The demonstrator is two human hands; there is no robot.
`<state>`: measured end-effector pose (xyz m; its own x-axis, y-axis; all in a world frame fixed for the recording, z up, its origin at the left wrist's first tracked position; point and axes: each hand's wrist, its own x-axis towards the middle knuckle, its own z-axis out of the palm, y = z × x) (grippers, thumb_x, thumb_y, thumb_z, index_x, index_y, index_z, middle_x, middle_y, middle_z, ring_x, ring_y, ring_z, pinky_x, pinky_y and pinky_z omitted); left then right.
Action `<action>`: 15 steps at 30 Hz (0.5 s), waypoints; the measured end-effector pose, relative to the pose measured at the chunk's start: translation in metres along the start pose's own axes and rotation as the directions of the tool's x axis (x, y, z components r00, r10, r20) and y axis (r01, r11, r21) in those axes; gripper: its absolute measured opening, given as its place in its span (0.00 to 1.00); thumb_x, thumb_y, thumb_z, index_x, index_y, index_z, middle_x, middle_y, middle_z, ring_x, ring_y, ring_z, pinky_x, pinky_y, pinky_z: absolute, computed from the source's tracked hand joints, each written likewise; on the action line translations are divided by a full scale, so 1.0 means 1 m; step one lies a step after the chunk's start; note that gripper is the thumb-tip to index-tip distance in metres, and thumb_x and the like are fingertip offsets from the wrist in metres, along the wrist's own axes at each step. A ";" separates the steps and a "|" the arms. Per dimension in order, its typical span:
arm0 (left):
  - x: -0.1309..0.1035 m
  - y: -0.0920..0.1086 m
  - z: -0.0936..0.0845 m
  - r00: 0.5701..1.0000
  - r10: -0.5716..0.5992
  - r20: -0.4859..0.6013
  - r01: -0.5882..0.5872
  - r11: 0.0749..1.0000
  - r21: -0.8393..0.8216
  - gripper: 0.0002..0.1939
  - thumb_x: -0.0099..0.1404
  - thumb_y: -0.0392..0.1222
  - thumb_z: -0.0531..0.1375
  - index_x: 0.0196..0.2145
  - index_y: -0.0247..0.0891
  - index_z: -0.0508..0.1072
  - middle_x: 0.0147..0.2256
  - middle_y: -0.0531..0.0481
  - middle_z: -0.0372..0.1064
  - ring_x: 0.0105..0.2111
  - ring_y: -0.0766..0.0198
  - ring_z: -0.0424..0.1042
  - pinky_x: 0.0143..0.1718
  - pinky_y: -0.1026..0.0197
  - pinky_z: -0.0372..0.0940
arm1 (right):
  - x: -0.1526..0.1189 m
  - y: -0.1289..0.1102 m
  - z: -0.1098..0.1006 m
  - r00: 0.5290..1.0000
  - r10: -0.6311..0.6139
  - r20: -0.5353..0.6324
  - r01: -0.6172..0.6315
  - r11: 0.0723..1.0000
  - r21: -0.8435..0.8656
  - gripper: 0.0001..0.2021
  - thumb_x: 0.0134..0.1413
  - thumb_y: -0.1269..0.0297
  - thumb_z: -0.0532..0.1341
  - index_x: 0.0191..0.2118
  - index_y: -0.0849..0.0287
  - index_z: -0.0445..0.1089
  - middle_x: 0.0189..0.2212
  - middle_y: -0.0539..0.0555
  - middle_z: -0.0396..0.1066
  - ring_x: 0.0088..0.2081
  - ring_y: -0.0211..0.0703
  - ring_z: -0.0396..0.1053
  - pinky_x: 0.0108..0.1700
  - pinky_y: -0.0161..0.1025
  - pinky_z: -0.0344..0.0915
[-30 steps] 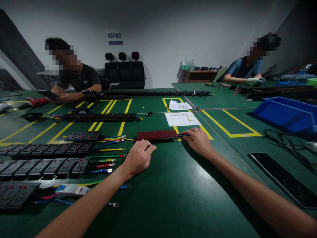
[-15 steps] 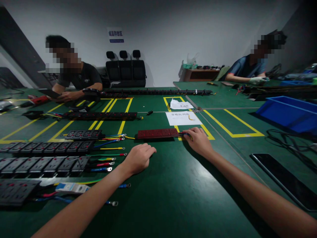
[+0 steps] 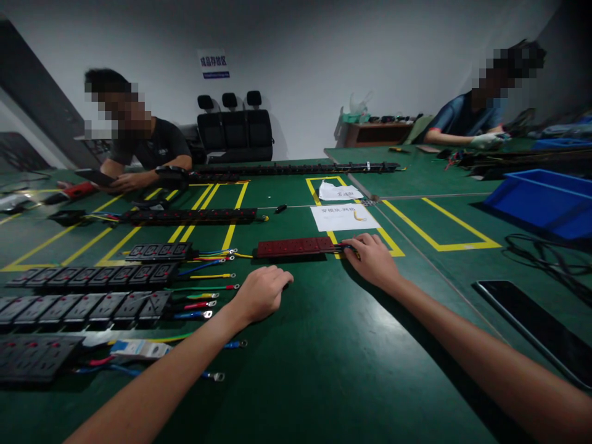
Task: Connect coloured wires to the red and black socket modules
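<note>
A dark red socket strip (image 3: 296, 247) lies across the middle of the green table, with wires at both ends. At its right end my right hand (image 3: 370, 258) has its fingers closed on the short bundle of wires (image 3: 346, 246). My left hand (image 3: 263, 291) rests on the table in front of the strip's left end, apart from it, with its fingers curled and nothing visible in them. Left of that hand lie rows of black socket strips (image 3: 99, 275), their coloured wires ending in ring terminals (image 3: 208, 314).
A phone (image 3: 531, 327), a black cable (image 3: 546, 265) and a blue bin (image 3: 548, 203) are on the right. Paper sheets (image 3: 340, 219) lie behind the red strip. Longer black strips (image 3: 189, 216) stretch farther back. Two people sit across the table, one with a gloved hand (image 3: 485, 141).
The view has shifted slightly. Both hands keep nearly the same places, the right one still at the red strip's wires. The person at the far right has shifted a little.
</note>
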<state>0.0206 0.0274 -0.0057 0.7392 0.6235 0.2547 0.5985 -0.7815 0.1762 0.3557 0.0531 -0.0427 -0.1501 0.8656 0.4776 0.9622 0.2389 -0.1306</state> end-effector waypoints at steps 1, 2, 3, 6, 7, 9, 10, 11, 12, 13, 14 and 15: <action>0.000 0.000 0.000 1.000 0.000 0.000 0.000 1.000 -0.008 0.18 0.67 0.23 0.51 0.46 0.34 0.77 0.39 0.46 0.77 0.39 0.59 0.74 0.43 0.55 0.71 | 0.000 0.000 0.000 1.000 0.000 0.001 0.000 1.000 -0.005 0.17 0.69 0.60 0.55 0.52 0.56 0.80 0.44 0.63 0.74 0.46 0.59 0.67 0.47 0.51 0.66; 0.000 0.000 0.000 1.000 -0.002 0.001 0.002 1.000 -0.015 0.18 0.67 0.23 0.51 0.46 0.34 0.77 0.39 0.46 0.77 0.38 0.59 0.74 0.43 0.55 0.71 | 0.000 0.000 0.000 1.000 0.000 0.003 0.000 1.000 -0.009 0.17 0.69 0.61 0.55 0.52 0.56 0.80 0.44 0.63 0.74 0.46 0.59 0.67 0.47 0.51 0.66; 0.000 0.000 0.000 1.000 -0.003 0.002 0.003 1.000 -0.019 0.18 0.67 0.23 0.51 0.46 0.34 0.77 0.38 0.46 0.77 0.38 0.59 0.74 0.43 0.55 0.71 | 0.000 0.000 0.000 1.000 0.001 0.004 -0.001 1.000 -0.011 0.17 0.69 0.61 0.55 0.52 0.56 0.80 0.44 0.63 0.74 0.46 0.59 0.67 0.47 0.51 0.66; 0.000 0.000 0.000 1.000 -0.007 0.006 0.007 1.000 -0.014 0.18 0.66 0.23 0.51 0.46 0.35 0.77 0.38 0.46 0.77 0.38 0.59 0.74 0.42 0.56 0.70 | 0.000 -0.001 -0.001 1.000 0.007 0.006 -0.007 1.000 -0.002 0.17 0.69 0.61 0.55 0.52 0.56 0.80 0.44 0.64 0.74 0.47 0.59 0.67 0.47 0.52 0.67; 0.000 0.000 -0.001 1.000 -0.007 0.007 0.007 1.000 -0.010 0.18 0.66 0.23 0.51 0.46 0.35 0.77 0.38 0.46 0.77 0.38 0.59 0.74 0.42 0.56 0.70 | 0.001 -0.001 -0.001 1.000 0.006 0.008 -0.006 1.000 0.006 0.17 0.69 0.61 0.55 0.52 0.56 0.80 0.44 0.64 0.74 0.47 0.59 0.67 0.47 0.53 0.67; 0.000 0.000 -0.001 1.000 -0.007 0.002 0.007 1.000 -0.004 0.18 0.66 0.23 0.51 0.45 0.35 0.77 0.38 0.46 0.76 0.37 0.59 0.73 0.41 0.56 0.70 | 0.001 -0.001 -0.001 1.000 -0.006 0.014 0.006 1.000 0.028 0.16 0.69 0.61 0.56 0.51 0.56 0.80 0.44 0.63 0.73 0.46 0.58 0.67 0.48 0.53 0.68; 0.000 0.000 -0.001 1.000 -0.007 -0.005 0.007 1.000 0.001 0.18 0.66 0.23 0.51 0.45 0.35 0.77 0.38 0.46 0.76 0.37 0.59 0.73 0.41 0.56 0.69 | 0.001 -0.001 -0.002 1.000 -0.019 0.017 0.018 0.999 0.042 0.16 0.69 0.60 0.57 0.51 0.56 0.80 0.44 0.63 0.73 0.46 0.57 0.67 0.48 0.52 0.68; 0.001 0.000 -0.001 1.000 -0.006 -0.013 0.007 1.000 0.008 0.17 0.66 0.24 0.52 0.44 0.35 0.77 0.37 0.46 0.76 0.37 0.58 0.73 0.41 0.56 0.69 | 0.001 -0.001 -0.002 0.999 -0.034 0.019 0.033 0.998 0.057 0.16 0.69 0.60 0.57 0.51 0.56 0.80 0.44 0.63 0.73 0.46 0.57 0.68 0.48 0.52 0.68; 0.001 0.001 -0.001 1.000 -0.006 -0.020 0.006 1.000 0.016 0.17 0.66 0.24 0.52 0.44 0.35 0.77 0.37 0.46 0.76 0.37 0.58 0.73 0.40 0.56 0.69 | 0.001 -0.001 -0.002 0.998 -0.051 0.021 0.049 0.996 0.074 0.16 0.69 0.60 0.57 0.51 0.56 0.80 0.44 0.62 0.72 0.47 0.56 0.68 0.49 0.52 0.68; 0.001 0.001 -0.001 1.000 -0.006 -0.027 0.006 1.000 0.023 0.17 0.66 0.24 0.52 0.43 0.35 0.77 0.37 0.46 0.76 0.37 0.58 0.72 0.40 0.56 0.68 | 0.001 -0.002 -0.002 0.997 -0.068 0.021 0.066 0.994 0.089 0.15 0.69 0.59 0.57 0.51 0.56 0.80 0.44 0.62 0.72 0.47 0.56 0.68 0.49 0.51 0.68; 0.001 0.001 -0.001 1.000 -0.004 -0.030 0.005 1.000 0.028 0.16 0.66 0.24 0.52 0.43 0.35 0.77 0.37 0.46 0.75 0.37 0.58 0.72 0.40 0.56 0.68 | 0.001 -0.002 -0.002 0.996 -0.083 0.021 0.081 0.992 0.102 0.15 0.69 0.59 0.58 0.51 0.55 0.80 0.44 0.62 0.72 0.47 0.56 0.68 0.49 0.51 0.68; 0.001 0.001 -0.001 1.000 0.000 -0.031 0.001 1.000 0.030 0.16 0.66 0.24 0.52 0.43 0.35 0.77 0.37 0.46 0.75 0.37 0.58 0.72 0.39 0.56 0.68 | 0.001 -0.002 -0.002 0.995 -0.095 0.019 0.093 0.989 0.112 0.15 0.69 0.59 0.58 0.51 0.55 0.80 0.44 0.61 0.72 0.47 0.55 0.68 0.49 0.50 0.68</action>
<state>0.0215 0.0278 -0.0039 0.7290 0.6229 0.2840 0.6085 -0.7796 0.1479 0.3545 0.0526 -0.0404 -0.2454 0.8471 0.4713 0.9128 0.3657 -0.1820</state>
